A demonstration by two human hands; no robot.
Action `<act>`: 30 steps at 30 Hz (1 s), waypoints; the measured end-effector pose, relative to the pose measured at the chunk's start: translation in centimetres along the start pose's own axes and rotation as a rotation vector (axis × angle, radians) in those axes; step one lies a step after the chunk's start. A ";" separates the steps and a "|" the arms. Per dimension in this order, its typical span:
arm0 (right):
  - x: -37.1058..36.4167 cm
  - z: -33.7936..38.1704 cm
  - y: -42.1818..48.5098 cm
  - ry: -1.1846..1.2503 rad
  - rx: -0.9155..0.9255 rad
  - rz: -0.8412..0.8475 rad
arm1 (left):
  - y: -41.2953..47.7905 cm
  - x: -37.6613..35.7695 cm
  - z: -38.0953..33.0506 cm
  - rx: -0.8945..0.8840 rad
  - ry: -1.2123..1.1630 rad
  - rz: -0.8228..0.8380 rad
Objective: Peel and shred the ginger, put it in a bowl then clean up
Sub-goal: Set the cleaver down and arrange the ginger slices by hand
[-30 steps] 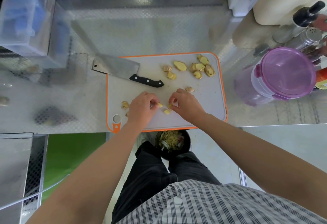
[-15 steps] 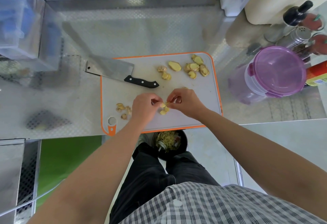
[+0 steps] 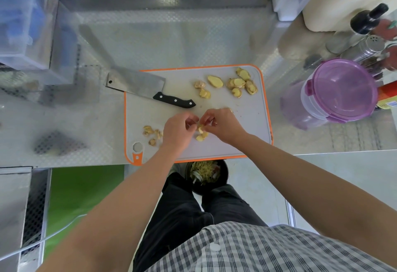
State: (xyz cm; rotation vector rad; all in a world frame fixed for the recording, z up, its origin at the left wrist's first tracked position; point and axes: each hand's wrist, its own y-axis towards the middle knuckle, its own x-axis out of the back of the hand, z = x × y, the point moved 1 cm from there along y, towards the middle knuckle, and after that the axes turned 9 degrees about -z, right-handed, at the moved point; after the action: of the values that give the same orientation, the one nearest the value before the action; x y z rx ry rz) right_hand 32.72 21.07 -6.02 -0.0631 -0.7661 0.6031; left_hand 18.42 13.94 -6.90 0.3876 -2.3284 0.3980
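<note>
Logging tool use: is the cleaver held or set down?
Set down: the cleaver lies flat across the cutting board's far-left corner, blade overhanging the counter.

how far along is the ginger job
Early. Done: ginger slices lie cut at the far right of the cutting board; peel scraps sit near its left edge. In hand: the left hand and right hand pinch a small ginger piece, apparently peeling it. Left: shredding (the cleaver lies idle, nothing shredded yet), filling a bowl, cleanup.

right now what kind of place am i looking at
Likely a working kitchen prep station: a textured stainless steel counter, an orange-rimmed cutting board with a cleaver and ginger slices, and a metal shaker among bottles at right. The left hand and right hand pinch a ginger piece.
</note>
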 end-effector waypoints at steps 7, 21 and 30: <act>-0.5 0.4 0.0 -0.084 0.014 -0.014 | -0.3 0.3 -0.7 0.099 -0.109 -0.019; 2.5 -0.1 1.6 0.061 -0.199 -0.225 | -1.1 1.0 0.0 -0.152 0.090 0.175; 2.4 -0.8 3.4 -0.101 -0.265 -0.315 | -0.3 1.1 -0.5 -0.233 0.136 0.169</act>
State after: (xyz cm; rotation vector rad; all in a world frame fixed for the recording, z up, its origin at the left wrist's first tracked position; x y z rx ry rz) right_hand 32.96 25.34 -6.02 -0.1535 -0.9291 0.2038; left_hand 18.03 13.70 -5.74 0.0497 -2.2486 0.2210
